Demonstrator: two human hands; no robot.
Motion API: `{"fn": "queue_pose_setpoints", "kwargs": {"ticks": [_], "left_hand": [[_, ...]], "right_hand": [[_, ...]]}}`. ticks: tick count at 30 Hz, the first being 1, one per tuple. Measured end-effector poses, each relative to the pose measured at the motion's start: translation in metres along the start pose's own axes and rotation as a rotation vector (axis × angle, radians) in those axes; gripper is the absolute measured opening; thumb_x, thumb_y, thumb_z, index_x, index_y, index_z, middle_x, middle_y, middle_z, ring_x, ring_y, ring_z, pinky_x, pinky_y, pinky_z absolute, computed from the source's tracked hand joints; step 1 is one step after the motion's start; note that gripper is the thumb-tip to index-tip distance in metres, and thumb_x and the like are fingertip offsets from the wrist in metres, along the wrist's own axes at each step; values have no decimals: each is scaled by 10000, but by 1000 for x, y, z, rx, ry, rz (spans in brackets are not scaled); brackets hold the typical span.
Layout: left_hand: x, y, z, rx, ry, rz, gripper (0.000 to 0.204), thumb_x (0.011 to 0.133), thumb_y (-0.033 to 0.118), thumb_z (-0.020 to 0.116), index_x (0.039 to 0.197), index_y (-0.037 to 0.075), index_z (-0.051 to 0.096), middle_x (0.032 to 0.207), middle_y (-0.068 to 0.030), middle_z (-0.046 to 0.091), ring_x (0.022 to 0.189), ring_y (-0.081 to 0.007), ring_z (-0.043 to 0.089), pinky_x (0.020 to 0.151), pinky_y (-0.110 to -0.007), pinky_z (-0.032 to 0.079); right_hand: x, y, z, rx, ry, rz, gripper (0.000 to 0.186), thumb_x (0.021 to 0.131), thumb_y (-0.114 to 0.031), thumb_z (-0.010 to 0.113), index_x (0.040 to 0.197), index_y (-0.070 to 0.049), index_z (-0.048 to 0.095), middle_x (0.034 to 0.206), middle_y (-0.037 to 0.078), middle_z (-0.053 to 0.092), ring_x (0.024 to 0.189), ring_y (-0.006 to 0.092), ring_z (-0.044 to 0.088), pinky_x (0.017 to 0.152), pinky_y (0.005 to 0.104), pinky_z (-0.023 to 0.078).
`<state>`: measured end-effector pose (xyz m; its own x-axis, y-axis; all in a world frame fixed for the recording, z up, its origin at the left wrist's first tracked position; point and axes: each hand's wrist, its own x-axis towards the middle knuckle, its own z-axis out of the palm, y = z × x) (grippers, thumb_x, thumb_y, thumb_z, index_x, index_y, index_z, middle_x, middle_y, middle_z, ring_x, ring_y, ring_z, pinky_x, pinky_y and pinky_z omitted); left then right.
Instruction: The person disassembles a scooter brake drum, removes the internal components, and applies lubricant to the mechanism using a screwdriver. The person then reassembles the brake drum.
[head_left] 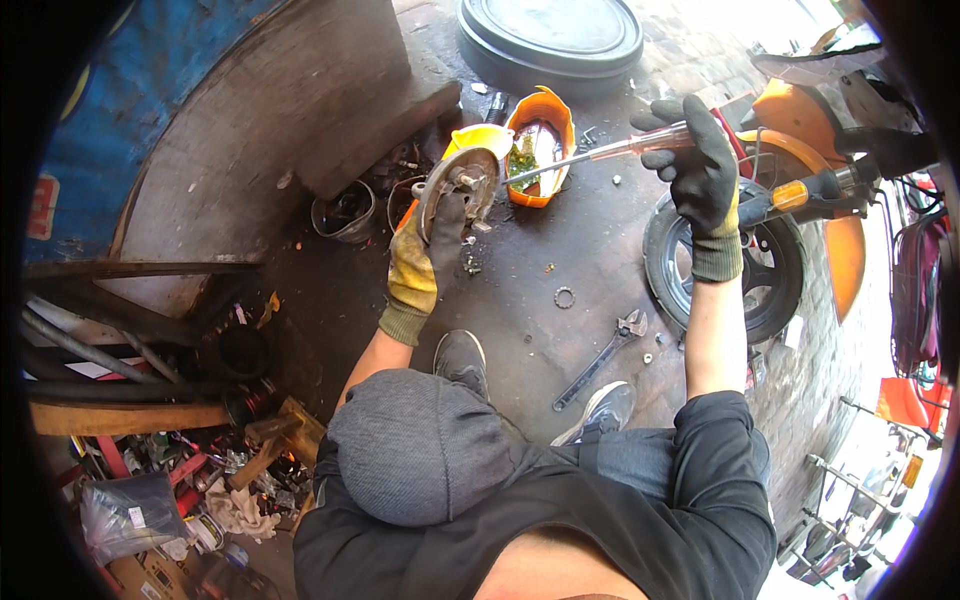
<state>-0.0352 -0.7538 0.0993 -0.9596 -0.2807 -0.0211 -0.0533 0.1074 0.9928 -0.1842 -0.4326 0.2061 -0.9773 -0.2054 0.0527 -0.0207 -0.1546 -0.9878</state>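
Observation:
My left hand, in a yellow and grey work glove, is closed round the rim of a worn round metal plate that looks like a drum brake backing plate, held tilted above the floor. A screwdriver with a clear reddish handle is in my right hand, gloved in dark grey. Some of that hand's fingers stick out, while the handle rests against the palm and thumb. The long shaft points left, its tip close to the plate's right edge; whether they touch I cannot tell.
Behind the plate stand an orange cut-open container with liquid and a yellow one. An adjustable wrench and a metal ring lie on the dark floor. A black-tyred wheel lies at right, near an orange-bodied vehicle. Clutter fills lower left.

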Motion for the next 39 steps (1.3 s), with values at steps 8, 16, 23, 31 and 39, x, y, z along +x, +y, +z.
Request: {"fn": "queue_pose_setpoints", "kwargs": {"ticks": [8,16,23,31,39], "left_hand": [[-1,0,-1,80,24,69,561,1109,490,633,1403,15,691,1222,-135,786,1123,-232,743,974,-370,566],[-4,3,-4,41,30,56,590,1102,509,640,1413,10,686,1250,-126,779,1122,-189,717,985,-355,557],[-1,-5,-5,96,9,49,622,1101,540,625,1432,16,675,1257,-146,775,1119,-216,728,980,-362,560],[3,-5,-2,2,22,24,608,1107,528,623,1426,13,676,1237,-135,779,1108,-197,726,962,-348,563],[1,6,2,-46,33,-36,627,1094,552,639,1389,1,682,1165,-91,769,1008,-135,716,860,-314,580]], "right_hand": [[18,126,5,-117,167,149,374,1078,-340,721,1315,-59,651,1135,113,799,865,170,788,732,263,611],[22,160,1,-131,97,335,394,1059,-338,731,1248,-16,606,1042,114,766,775,153,756,662,261,596],[26,121,-20,-29,167,225,492,1064,-405,651,1327,10,637,1118,156,802,800,210,797,598,255,578],[17,68,-44,226,99,75,437,1139,-327,537,1375,28,634,1212,259,767,871,214,801,585,196,540],[-2,37,-3,-63,-193,-384,410,1159,-138,475,1560,-114,558,1385,248,687,1036,268,797,658,205,585]]}}
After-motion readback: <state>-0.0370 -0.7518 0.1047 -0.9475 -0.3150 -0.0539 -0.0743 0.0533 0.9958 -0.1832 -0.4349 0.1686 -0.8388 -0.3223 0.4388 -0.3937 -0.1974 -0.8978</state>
